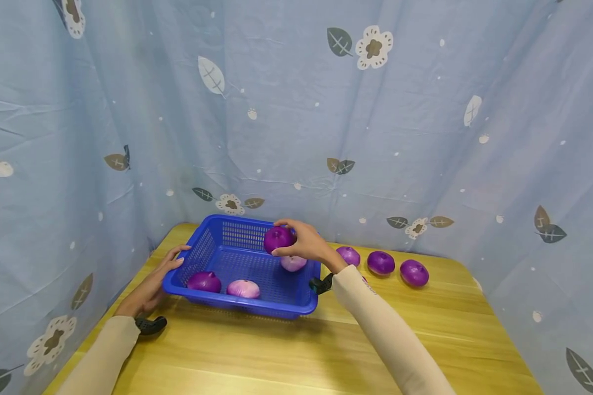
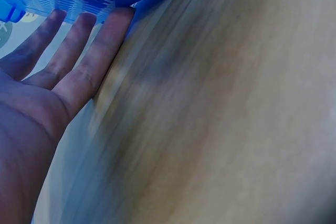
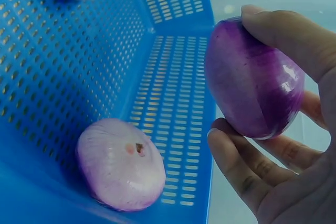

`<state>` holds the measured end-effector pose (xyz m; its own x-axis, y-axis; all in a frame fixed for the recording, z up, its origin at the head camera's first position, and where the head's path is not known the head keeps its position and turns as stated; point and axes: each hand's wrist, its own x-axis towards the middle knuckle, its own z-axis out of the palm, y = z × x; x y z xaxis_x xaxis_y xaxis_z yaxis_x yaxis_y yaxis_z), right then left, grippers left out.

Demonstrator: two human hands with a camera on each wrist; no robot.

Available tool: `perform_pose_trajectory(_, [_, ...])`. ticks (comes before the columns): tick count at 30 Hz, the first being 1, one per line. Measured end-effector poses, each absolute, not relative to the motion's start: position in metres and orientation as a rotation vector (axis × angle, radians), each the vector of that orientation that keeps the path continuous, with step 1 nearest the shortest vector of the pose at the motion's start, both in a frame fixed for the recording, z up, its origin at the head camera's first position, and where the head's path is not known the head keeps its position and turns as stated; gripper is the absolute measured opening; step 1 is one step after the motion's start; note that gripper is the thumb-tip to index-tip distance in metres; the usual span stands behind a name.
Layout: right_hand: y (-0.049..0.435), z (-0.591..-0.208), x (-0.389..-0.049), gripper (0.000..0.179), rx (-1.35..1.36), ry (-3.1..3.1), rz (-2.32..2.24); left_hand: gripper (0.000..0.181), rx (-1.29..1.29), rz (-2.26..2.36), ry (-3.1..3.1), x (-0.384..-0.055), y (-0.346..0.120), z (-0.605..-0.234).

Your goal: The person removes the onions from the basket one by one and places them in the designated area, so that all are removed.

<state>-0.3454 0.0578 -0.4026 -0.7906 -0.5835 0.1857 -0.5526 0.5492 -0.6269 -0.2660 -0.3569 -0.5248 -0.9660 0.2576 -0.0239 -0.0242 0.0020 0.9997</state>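
Note:
A blue plastic basket (image 1: 272,309) with slotted walls stands on the table's left part. My right hand (image 1: 306,241) holds a dark purple onion (image 3: 252,85) over the basket's right end, thumb on one side and fingertips on the other. Below it inside the basket is a pale onion (image 3: 122,163). Another purple onion (image 1: 204,282) and a pinkish one (image 1: 243,289) lie near the basket's front wall. At the left end of the basket, my left hand (image 1: 154,282) touches it with extended fingers (image 2: 86,59), palm facing the wrist camera.
To the right of the basket, a lighter purple onion (image 1: 348,255), a dark one (image 1: 380,263) and one more (image 1: 414,273) sit in a row along the back. Part of another shows beside my right sleeve (image 1: 375,318). A patterned blue curtain (image 1: 286,109) surrounds the wooden table (image 1: 227,351).

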Motion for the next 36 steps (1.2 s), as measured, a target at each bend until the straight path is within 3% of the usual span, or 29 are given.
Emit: perform_pose_trajectory(36, [0.119, -0.398, -0.331, 0.072, -0.909, 2.655, -1.299, 0.048, 0.252, 2.064, 2.079, -0.266, -0.356, -0.524])
